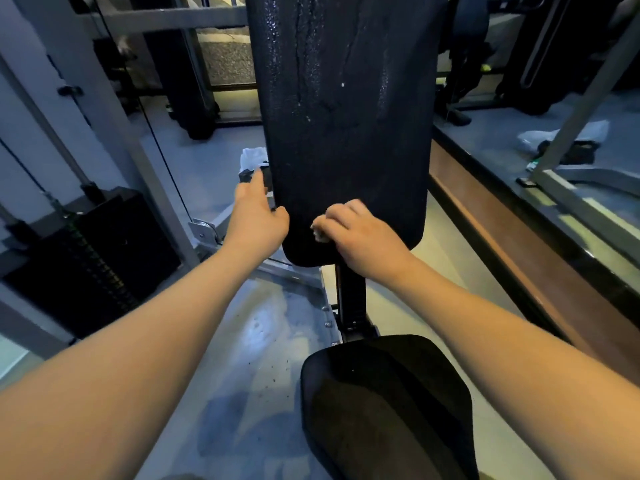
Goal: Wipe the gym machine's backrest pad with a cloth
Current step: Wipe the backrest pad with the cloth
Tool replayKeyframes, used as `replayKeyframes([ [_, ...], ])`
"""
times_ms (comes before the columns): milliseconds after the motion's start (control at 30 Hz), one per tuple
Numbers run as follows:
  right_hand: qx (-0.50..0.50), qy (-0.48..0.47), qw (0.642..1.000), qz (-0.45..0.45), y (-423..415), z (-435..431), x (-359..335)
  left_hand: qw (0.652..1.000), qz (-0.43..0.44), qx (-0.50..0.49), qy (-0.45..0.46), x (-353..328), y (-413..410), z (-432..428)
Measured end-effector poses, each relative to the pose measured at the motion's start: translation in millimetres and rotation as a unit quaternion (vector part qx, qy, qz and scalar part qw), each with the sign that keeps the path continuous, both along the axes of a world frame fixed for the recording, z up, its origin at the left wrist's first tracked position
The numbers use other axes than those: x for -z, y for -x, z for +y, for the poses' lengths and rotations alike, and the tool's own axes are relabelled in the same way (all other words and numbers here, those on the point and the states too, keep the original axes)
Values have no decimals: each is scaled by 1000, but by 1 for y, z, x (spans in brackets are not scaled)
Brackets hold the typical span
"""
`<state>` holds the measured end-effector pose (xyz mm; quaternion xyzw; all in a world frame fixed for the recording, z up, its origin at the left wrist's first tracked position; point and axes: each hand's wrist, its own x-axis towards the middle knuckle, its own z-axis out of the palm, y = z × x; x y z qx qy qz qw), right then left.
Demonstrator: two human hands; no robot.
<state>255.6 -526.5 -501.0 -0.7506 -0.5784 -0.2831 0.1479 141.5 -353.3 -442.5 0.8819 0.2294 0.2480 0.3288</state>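
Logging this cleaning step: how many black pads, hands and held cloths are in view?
Black pads: 2, the backrest pad and the seat pad
Hands: 2, the left hand and the right hand
Held cloths: 1, the cloth under the right hand
Total: 5

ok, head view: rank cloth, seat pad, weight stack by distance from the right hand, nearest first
1. cloth: gripped in the right hand, low on the backrest.
2. seat pad: below the hand.
3. weight stack: far left.
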Motion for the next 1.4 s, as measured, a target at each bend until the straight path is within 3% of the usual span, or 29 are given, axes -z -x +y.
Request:
replayKeyframes([
  [67, 78, -104, 991, 13, -26, -19, -19, 1000, -19, 5, -16, -4, 0, -6],
  [200, 239, -268, 927, 111, -46, -40, -37, 997, -9, 10, -71, -3, -6, -14],
  [267, 202, -234, 944, 111, -26, -30, -19, 997, 18, 9, -71, -1, -8, -21],
  [333, 106, -134, 978, 123, -5, -29, 9, 996, 42, 0, -74, -1, -7, -27],
  [433, 60, -51, 975, 207, 8, -45, 22, 996, -3, -18, -88, -2, -2, -38],
  [500, 88, -75, 941, 317, 15, -55, 15, 999, -21, 4, -35, 7, 1, -49],
  [567, 105, -111, 909, 387, 23, -59, 10, 993, 24, 44, 108, 19, 7, -66],
  [633, 93, -116, 885, 441, 34, -63, 7, 957, 71, 90, 268, 34, 13, -82],
  [700, 62, -97, 852, 511, 46, -71, 4, 924, 46, 117, 361, 47, 22, -94],
  [933, 29, -172, 736, 654, 67, -83, 18, 847, -36, 144, 511, 91, 52, -91],
  [1067, 29, -263, 612, 746, 73, -75, 29, 800, -36, 119, 586, 103, 58, -85],
  [1133, 19, -287, 572, 768, 76, -71, 31, 779, -35, 132, 611, 101, 55, -82],
  [1167, 22, -288, 576, 765, 78, -69, 32, 768, -31, 142, 623, 99, 54, -81],
  [1200, 34, -277, 603, 748, 79, -67, 34, 761, -23, 151, 630, 97, 53, -82],
  [1267, 71, -233, 671, 700, 77, -67, 36, 781, -7, 154, 605, 101, 51, -83],
  [1300, 85, -212, 688, 689, 75, -67, 37, 802, -9, 150, 579, 104, 50, -83],
  [1400, 111, -181, 676, 706, 74, -65, 35, 847, -37, 135, 513, 107, 47, -80],
])
